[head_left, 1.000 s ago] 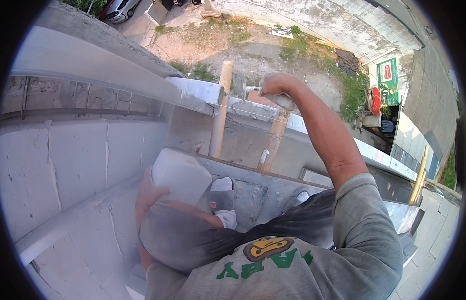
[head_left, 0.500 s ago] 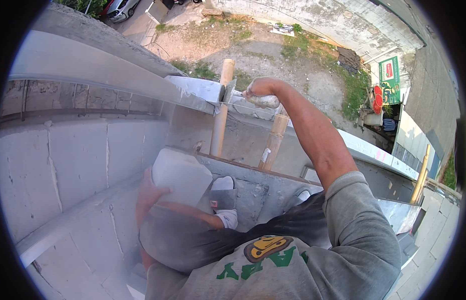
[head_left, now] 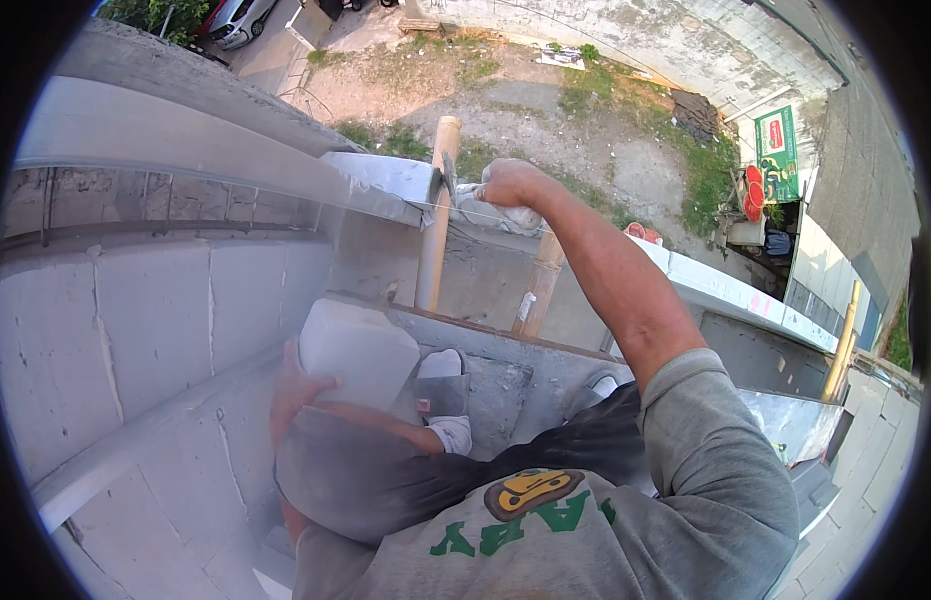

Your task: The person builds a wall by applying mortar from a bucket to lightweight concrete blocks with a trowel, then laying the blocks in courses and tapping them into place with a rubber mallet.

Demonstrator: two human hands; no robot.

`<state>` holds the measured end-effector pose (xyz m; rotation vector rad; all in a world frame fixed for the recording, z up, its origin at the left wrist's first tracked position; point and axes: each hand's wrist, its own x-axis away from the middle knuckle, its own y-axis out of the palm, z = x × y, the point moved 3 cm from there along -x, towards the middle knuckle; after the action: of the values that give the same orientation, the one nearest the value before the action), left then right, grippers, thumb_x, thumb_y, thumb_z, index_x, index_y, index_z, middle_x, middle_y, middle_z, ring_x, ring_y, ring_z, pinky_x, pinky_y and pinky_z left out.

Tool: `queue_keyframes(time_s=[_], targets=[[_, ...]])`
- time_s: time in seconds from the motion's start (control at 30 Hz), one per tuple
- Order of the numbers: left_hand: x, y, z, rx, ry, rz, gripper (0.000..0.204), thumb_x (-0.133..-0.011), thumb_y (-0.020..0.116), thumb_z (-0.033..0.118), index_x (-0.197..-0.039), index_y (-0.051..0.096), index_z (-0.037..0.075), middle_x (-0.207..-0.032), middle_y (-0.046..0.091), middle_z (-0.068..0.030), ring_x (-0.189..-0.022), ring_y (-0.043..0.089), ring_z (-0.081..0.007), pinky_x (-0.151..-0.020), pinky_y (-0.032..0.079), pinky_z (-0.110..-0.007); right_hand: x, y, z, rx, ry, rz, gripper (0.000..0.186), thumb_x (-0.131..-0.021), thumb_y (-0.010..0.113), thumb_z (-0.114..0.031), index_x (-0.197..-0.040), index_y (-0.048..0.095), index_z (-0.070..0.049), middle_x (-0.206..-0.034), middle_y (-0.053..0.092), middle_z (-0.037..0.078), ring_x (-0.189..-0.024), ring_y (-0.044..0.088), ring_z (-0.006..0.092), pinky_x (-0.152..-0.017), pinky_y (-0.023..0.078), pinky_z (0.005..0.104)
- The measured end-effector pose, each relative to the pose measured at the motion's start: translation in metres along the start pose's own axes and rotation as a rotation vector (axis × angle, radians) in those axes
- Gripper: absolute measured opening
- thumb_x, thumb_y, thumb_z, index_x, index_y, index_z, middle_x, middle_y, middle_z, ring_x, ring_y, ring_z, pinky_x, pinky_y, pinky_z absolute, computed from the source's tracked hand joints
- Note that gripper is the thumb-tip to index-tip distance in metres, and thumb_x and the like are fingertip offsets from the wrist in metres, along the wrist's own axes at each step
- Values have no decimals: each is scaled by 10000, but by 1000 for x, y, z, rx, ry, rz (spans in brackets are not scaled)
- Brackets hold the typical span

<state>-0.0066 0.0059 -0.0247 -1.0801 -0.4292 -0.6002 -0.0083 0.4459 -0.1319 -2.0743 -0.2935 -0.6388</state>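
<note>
My right arm reaches out to the top of the low wall. There my right hand (head_left: 510, 187) is closed round the handle of a trowel, and the trowel's thin grey blade (head_left: 447, 178) stands against the end of a pale wall block (head_left: 385, 175). The fingers and handle are partly hidden and whitish with mortar or dust. Beside my bent left knee, my left hand (head_left: 297, 390) grips a loose light-grey block (head_left: 360, 355), its fingers and thumb on the block's near left side. A thin string (head_left: 485, 212) runs along the wall top below my right hand.
Two bamboo poles, one upright (head_left: 432, 260) and one shorter (head_left: 538, 285), stand beyond the plank edge (head_left: 505, 345). At left rises a block wall (head_left: 155, 330). My feet rest on a grey platform (head_left: 505, 400). Far below lies open ground (head_left: 545, 120); an orange object (head_left: 643, 233) shows past my forearm.
My right hand and the trowel have shifted slightly left along the wall top, with the forearm lower. The orange object has come into view. My left hand and its block stay put.
</note>
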Motion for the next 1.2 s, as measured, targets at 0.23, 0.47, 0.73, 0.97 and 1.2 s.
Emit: queue_keyframes(time_s=[0.23, 0.47, 0.73, 0.97, 1.2], targets=[[8, 2, 8, 35, 57, 37, 837, -545, 816, 180, -1267, 442, -19, -1135, 572, -236, -1063, 576, -357, -905, 461, -419, 32, -19, 36, -249, 121, 288, 468, -870, 577, -409, -1137, 643, -30, -1146, 632, 234, -1083, 596, 387, -929, 470, 439], [21, 5, 29, -51, 26, -59, 883, -533, 837, 226, -1279, 426, -6, -1157, 556, -238, -1080, 571, -381, -894, 465, -460, 199, -91, 103, -180, 134, 404, 455, -872, 629, -306, -1214, 591, -8, -1085, 650, 199, -981, 628, 297, -884, 462, 361], [-6, 18, 63, -509, 314, -63, 972, -491, 862, 186, -1325, 401, -4, -1259, 493, -223, -1210, 459, -390, -1015, 384, -443, 523, -23, 141, -158, 851, 490, 418, -800, 678, -213, -1178, 611, -47, -998, 664, 237, -941, 634, 403, -856, 481, 420], [-4, 34, 167, -416, 515, -225, 946, -464, 835, 140, -1297, 420, -26, -1222, 494, -204, -1178, 468, -388, -1019, 379, -427, 680, 16, 61, -332, 1417, 306, 385, -745, 681, -167, -1100, 658, -19, -864, 666, 234, -782, 652, 343, -760, 495, 397], [5, 44, 226, -693, 728, -166, 945, -457, 844, 182, -1279, 429, -34, -1135, 508, -192, -1099, 497, -379, -953, 406, -441, 682, 35, 64, -709, 1210, 495, 423, -674, 705, -87, -1078, 660, 29, -822, 669, 130, -738, 616, 191, -716, 482, 330]])
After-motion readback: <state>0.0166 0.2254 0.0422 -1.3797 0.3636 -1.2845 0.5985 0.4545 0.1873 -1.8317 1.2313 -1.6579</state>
